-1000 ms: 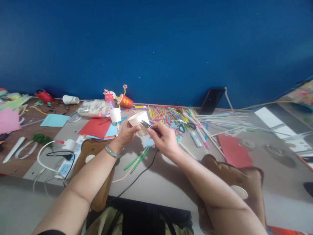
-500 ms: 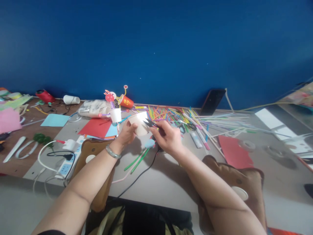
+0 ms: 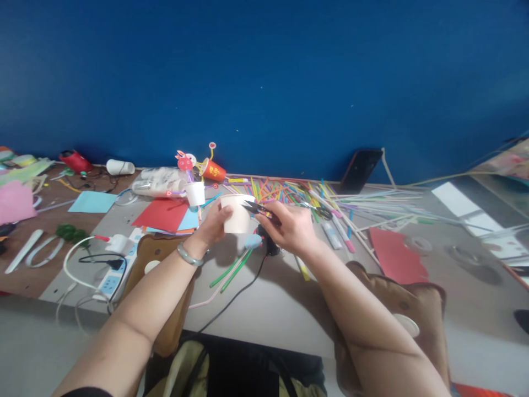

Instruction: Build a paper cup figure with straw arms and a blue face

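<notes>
My left hand (image 3: 214,223) is closed around the near left side of a white paper cup (image 3: 237,219), its thumb on the outside wall. The cup stands roughly upright above the table. My right hand (image 3: 290,227) grips small dark scissors (image 3: 253,208). Their blades, slightly apart, point left at the cup's wall just under the rim; whether the tips pierce the paper I cannot tell. Below the cup lie two green pipe cleaners or straws (image 3: 236,271) with a light blue piece (image 3: 253,241) at their upper end.
A pile of colourful sticks (image 3: 281,193) runs along the blue wall. Cups made into figures (image 3: 195,193) stand back left, near red paper (image 3: 161,214). A power strip (image 3: 111,284) lies left. Brown cushions (image 3: 394,300) sit under my forearms; a black cable (image 3: 235,294) crosses between them. A phone (image 3: 360,172) leans at the wall.
The cup has turned from tilted to nearly upright and shifted slightly right. My right hand has moved a little right with the scissors, uncovering a yellow-tipped piece beneath it.
</notes>
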`<state>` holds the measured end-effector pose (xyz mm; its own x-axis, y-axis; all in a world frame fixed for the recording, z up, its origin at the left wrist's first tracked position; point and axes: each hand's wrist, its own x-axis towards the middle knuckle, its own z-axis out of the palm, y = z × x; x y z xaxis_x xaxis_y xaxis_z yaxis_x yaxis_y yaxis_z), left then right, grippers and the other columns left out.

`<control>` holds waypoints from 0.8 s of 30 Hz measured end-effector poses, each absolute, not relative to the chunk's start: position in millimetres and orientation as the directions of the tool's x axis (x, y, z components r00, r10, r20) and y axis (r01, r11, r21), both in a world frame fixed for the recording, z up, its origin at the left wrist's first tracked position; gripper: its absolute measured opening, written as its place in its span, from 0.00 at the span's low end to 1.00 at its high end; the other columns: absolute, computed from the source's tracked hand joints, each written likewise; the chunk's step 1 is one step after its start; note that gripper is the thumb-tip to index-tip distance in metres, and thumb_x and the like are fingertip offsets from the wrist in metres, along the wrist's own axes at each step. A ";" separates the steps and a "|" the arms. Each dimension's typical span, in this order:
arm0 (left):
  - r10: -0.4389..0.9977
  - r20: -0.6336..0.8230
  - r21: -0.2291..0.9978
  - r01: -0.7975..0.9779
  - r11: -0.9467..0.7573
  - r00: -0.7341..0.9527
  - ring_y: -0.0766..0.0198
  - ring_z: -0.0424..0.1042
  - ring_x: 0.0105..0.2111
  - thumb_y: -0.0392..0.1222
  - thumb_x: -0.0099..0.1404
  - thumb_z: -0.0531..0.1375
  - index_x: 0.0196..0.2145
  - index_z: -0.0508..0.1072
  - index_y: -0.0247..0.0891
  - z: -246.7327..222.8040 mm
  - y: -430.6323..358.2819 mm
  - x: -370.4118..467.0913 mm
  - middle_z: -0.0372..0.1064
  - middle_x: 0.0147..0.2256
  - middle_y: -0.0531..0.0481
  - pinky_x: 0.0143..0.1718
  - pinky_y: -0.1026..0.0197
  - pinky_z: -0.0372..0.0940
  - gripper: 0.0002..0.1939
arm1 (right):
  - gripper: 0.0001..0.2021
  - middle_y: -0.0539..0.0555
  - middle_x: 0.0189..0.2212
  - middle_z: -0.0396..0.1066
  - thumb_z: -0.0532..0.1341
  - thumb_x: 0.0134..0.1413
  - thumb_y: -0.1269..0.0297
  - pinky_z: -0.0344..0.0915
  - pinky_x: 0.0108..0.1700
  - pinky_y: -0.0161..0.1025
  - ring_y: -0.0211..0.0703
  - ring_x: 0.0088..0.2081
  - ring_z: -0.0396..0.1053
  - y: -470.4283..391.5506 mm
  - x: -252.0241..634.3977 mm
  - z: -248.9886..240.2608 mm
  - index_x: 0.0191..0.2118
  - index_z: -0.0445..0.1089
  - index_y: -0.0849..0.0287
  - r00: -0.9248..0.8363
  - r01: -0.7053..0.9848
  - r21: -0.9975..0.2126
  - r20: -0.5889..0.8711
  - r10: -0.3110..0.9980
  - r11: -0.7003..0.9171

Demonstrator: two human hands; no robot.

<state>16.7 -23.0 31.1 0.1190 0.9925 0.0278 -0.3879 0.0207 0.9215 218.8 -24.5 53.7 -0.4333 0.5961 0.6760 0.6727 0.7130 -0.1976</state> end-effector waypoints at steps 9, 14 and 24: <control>0.972 0.115 0.933 -0.358 -0.035 0.206 0.46 0.77 0.34 0.68 0.45 0.70 0.41 0.78 0.36 29.9 -22.8 10.8 0.78 0.33 0.40 0.30 0.53 0.68 0.36 | 0.16 0.50 0.20 0.71 0.55 0.67 0.52 0.54 0.27 0.35 0.37 0.23 0.67 -24.9 218.4 55.2 0.39 0.72 0.59 -0.448 0.663 -0.226 0.645 0.620 0.714; 0.959 0.118 0.933 -0.358 -0.019 0.258 0.46 0.77 0.32 0.68 0.46 0.70 0.42 0.79 0.35 32.4 -24.0 11.1 0.78 0.34 0.38 0.28 0.54 0.68 0.36 | 0.15 0.51 0.22 0.72 0.54 0.68 0.53 0.53 0.27 0.35 0.38 0.24 0.67 -25.2 218.5 55.4 0.37 0.71 0.58 -0.469 0.649 -0.193 0.661 0.586 0.736; 0.944 0.117 0.933 -0.360 0.002 0.308 0.52 0.78 0.29 0.66 0.48 0.70 0.44 0.79 0.34 34.7 -24.3 9.3 0.79 0.33 0.40 0.28 0.56 0.72 0.36 | 0.14 0.50 0.21 0.71 0.55 0.68 0.56 0.52 0.26 0.36 0.37 0.22 0.65 -24.9 219.3 55.3 0.39 0.72 0.59 -0.499 0.642 -0.080 0.711 0.495 0.763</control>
